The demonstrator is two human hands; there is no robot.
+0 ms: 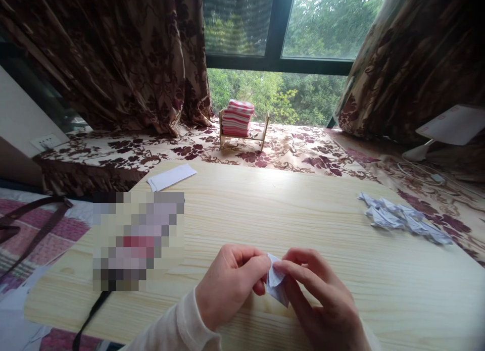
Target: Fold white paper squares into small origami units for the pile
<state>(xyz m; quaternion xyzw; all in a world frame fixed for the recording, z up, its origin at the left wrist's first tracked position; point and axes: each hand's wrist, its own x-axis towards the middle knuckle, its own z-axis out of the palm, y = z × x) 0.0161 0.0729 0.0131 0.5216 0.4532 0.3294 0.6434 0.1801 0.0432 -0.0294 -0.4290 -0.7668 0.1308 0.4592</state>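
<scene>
Both of my hands meet over the near edge of a light wooden table [265,209]. Between them is a small folded piece of white paper [276,283]. My left hand [229,285] pinches its left edge with thumb and fingers curled. From the right, my right hand [322,305] pinches the paper, index finger pressed along the top fold. Several finished folded paper pieces [403,218] lie in a loose row at the table's right edge.
A flat white paper strip [171,177] lies at the table's far left. A blurred-out patch [138,240] covers the left part of the table. Behind, a small wooden rack holds a striped cloth stack [237,117] on a floral window seat, with curtains either side.
</scene>
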